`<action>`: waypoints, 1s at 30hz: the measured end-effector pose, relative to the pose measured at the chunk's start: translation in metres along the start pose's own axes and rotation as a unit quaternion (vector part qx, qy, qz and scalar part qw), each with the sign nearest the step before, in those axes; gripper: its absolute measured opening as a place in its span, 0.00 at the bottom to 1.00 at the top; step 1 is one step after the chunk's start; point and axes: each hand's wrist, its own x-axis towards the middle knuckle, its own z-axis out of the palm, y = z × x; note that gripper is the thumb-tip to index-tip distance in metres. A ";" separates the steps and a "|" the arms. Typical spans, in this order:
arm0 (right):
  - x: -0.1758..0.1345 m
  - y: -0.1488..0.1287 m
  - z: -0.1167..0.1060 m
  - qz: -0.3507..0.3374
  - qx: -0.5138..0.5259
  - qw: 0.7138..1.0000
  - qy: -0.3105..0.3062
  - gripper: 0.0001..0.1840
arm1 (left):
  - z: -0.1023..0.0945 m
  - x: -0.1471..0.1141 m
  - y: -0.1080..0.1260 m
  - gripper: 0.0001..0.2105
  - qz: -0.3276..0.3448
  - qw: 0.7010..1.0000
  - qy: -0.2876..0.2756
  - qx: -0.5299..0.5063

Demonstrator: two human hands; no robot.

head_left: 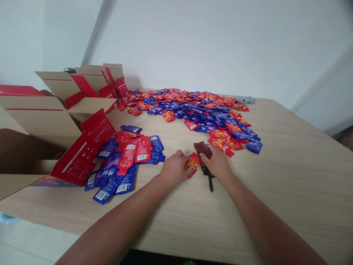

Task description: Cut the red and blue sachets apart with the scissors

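Note:
Near the table's middle, my left hand (pixel 175 168) is closed on a red-orange pouch (pixel 193 162), which lies at the tabletop with fingers and thumb on its left side. My right hand (pixel 219 163) grips a dark brown, flat-sided object (pixel 203 150) just right of that pouch. A thin black piece (pixel 210 182) sticks out below it toward me; I cannot tell what kind of tool this is. Left of my left hand lies a loose pile of blue and red pouches (pixel 127 154), several with barcodes facing up.
A long heap of red-orange and blue pouches (pixel 193 106) stretches across the back of the wooden table (pixel 289 165). Open red cardboard boxes (pixel 82 154) with raised flaps stand along the left. A grey cloth-like item (pixel 245 99) lies behind the heap, near the wall.

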 end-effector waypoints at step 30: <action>-0.006 -0.015 0.002 -0.077 0.050 0.989 -0.112 0.21 | -0.002 0.000 0.005 0.13 -0.015 1.000 0.002 -0.007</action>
